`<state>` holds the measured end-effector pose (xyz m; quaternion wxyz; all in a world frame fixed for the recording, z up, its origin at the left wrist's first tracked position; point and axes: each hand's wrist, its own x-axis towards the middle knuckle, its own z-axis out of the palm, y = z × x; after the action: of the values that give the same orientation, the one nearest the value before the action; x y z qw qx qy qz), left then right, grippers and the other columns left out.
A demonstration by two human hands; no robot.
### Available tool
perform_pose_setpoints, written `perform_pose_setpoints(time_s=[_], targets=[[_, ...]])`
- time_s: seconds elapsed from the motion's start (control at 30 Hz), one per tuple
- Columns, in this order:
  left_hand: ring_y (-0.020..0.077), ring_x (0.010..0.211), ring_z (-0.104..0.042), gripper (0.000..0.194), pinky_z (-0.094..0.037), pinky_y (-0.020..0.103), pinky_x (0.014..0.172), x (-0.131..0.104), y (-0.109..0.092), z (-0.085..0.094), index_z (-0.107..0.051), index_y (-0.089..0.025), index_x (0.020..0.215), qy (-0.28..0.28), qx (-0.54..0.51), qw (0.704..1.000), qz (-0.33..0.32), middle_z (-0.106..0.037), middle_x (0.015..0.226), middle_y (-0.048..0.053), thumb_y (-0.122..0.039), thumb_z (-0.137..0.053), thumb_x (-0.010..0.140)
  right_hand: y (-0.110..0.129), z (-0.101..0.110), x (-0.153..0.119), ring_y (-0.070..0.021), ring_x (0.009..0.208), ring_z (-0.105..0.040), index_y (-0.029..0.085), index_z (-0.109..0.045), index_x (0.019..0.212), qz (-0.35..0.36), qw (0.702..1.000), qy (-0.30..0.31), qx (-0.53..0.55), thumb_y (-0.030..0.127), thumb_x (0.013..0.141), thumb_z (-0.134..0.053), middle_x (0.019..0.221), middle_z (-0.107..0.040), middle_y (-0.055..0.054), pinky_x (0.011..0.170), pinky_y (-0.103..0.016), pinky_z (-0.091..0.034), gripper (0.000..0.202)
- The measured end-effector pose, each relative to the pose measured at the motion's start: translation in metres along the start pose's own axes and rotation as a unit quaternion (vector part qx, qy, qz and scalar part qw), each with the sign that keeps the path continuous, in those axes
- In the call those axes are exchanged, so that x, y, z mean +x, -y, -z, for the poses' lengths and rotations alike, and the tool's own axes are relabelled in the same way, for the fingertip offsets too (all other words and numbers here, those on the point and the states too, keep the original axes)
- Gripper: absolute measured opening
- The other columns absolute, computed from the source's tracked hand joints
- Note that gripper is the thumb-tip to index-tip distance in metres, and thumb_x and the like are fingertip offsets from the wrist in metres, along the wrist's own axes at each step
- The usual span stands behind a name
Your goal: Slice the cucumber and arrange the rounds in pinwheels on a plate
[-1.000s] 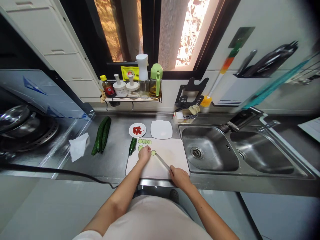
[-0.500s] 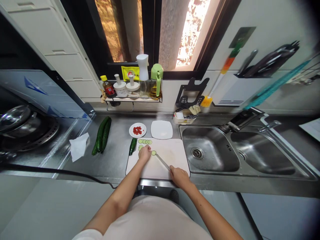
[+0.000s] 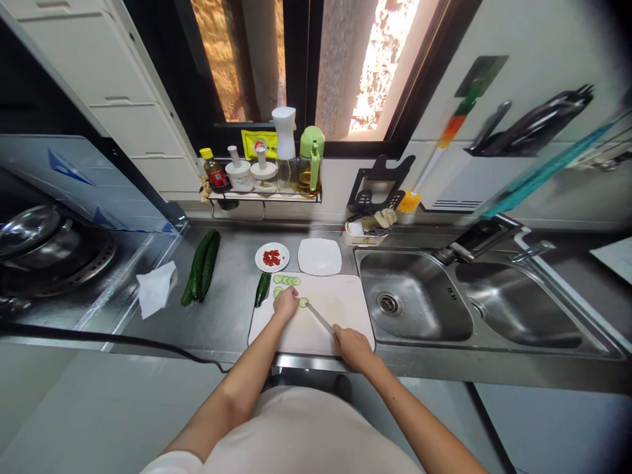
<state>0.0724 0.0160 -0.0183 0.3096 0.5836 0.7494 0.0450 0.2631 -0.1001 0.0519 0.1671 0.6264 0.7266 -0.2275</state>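
Observation:
On the white cutting board [image 3: 316, 339], my right hand [image 3: 353, 347] is wrapped round the handle of a knife [image 3: 320, 319]. The blade points up and left, and its tip meets a round cucumber slice [image 3: 303, 303]. Just left of that slice, my left hand [image 3: 286, 304] rests low over the board with its fingers drawn together; what they hold, if anything, is hidden. Behind it lies a row of pale green cucumber slices [image 3: 286, 280], with more partly covered by the hand. A short dark green cucumber piece [image 3: 263, 289] lies at the board's left edge.
Beyond the board stand a plate of chopped red pieces [image 3: 272, 257] and a square white plate [image 3: 319, 257]. Whole cucumbers [image 3: 201, 266] and a crumpled paper towel [image 3: 156, 289] lie to the left. A double sink [image 3: 415, 296] borders the board on the right.
My right hand has shifted very slightly left on the knife side. The left hand, the slices and the board look the same.

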Motion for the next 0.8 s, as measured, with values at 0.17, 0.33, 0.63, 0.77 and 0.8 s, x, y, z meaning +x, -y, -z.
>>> perform_pose_setpoints(time_s=[0.17,0.33,0.63,0.77,0.8], targets=[[0.0198,0.096,-0.061,0.018,-0.044,0.027,0.075,0.001,0.0,0.0,-0.062,-0.03,0.095,0.003,0.003,1.0,0.004,-0.068,0.098,0.002,-0.03,-0.06,0.077,0.004,0.004,0.006,-0.0241,0.096,-0.063,0.017,-0.053,0.112,0.005,1.0,-0.001,0.001,0.022,0.093,-0.031,0.099,-0.067,-0.015,0.075,-0.032,-0.042,0.03],[0.0197,0.096,-0.061,0.019,-0.044,0.027,0.075,0.001,0.0,0.001,-0.062,-0.029,0.096,0.007,0.007,1.0,-0.001,-0.068,0.099,0.003,-0.029,-0.059,0.077,0.006,0.004,0.013,-0.0245,0.096,-0.064,0.017,-0.053,0.113,0.009,1.0,-0.008,-0.003,0.02,0.092,-0.03,0.098,-0.068,-0.016,0.074,-0.032,-0.043,0.031],[0.0191,0.098,-0.06,0.017,-0.043,0.028,0.078,0.004,0.001,-0.002,-0.061,-0.029,0.094,0.006,0.008,1.0,-0.008,-0.067,0.1,0.002,-0.03,-0.06,0.077,0.009,0.004,0.017,-0.0253,0.098,-0.064,0.016,-0.053,0.117,0.011,1.0,-0.007,-0.009,0.018,0.091,-0.031,0.1,-0.068,-0.016,0.075,-0.033,-0.044,0.034],[0.0192,0.097,-0.06,0.017,-0.043,0.028,0.077,0.004,0.002,-0.002,-0.061,-0.028,0.093,0.004,0.004,1.0,-0.011,-0.067,0.1,0.003,-0.031,-0.061,0.077,0.008,0.004,0.016,-0.0256,0.098,-0.063,0.016,-0.053,0.117,0.007,1.0,-0.007,-0.011,0.018,0.091,-0.031,0.1,-0.068,-0.017,0.075,-0.034,-0.044,0.034],[0.0192,0.097,-0.06,0.017,-0.043,0.028,0.077,0.004,0.003,-0.002,-0.061,-0.028,0.093,0.004,0.003,1.0,-0.012,-0.067,0.1,0.003,-0.031,-0.061,0.077,0.007,0.004,0.015,-0.0254,0.098,-0.064,0.016,-0.053,0.117,0.007,1.0,-0.007,-0.012,0.018,0.091,-0.031,0.099,-0.068,-0.017,0.075,-0.033,-0.044,0.033]])
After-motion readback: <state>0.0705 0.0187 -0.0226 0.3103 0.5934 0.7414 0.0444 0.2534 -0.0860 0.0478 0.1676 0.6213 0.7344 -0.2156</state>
